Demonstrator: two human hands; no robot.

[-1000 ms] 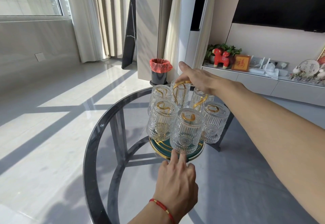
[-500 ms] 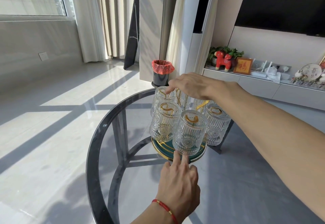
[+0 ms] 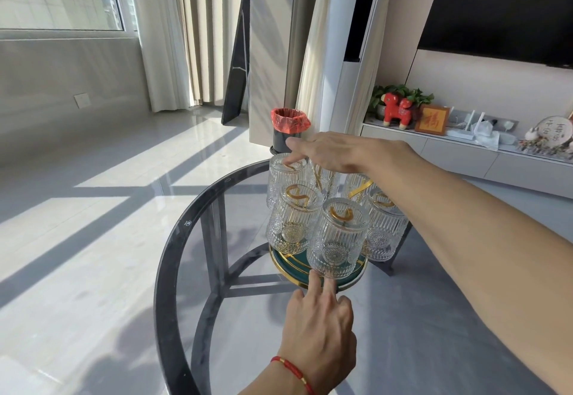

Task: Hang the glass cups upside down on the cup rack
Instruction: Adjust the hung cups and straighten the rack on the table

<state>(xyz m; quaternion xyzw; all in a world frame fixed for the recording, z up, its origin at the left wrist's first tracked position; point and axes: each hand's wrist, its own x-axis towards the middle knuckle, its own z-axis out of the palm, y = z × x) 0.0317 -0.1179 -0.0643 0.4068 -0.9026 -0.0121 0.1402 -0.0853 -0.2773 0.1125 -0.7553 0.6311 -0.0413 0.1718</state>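
Observation:
Several ribbed glass cups hang upside down on a cup rack with gold hooks and a round green, gold-rimmed base (image 3: pixel 290 266). The nearest cup (image 3: pixel 336 241) faces me, another (image 3: pixel 293 219) hangs to its left, and a far-left cup (image 3: pixel 283 174) stands behind. My right hand (image 3: pixel 333 153) reaches over the top of the rack, fingers spread, index fingertip on the far-left cup's upturned bottom. My left hand (image 3: pixel 319 326), with a red string bracelet at the wrist, rests two fingertips on the base's front rim under the nearest cup. Neither hand holds anything.
The rack stands on a round glass table with a dark rim (image 3: pixel 169 258) and a grey frame below. Beyond the table stand a black bin with a red liner (image 3: pixel 288 129) and a low white cabinet (image 3: pixel 465 153) with ornaments.
My right hand let go of the rack's gold top loop and dropped lower, its fingers spreading over the far cups. My left hand stays at the base rim.

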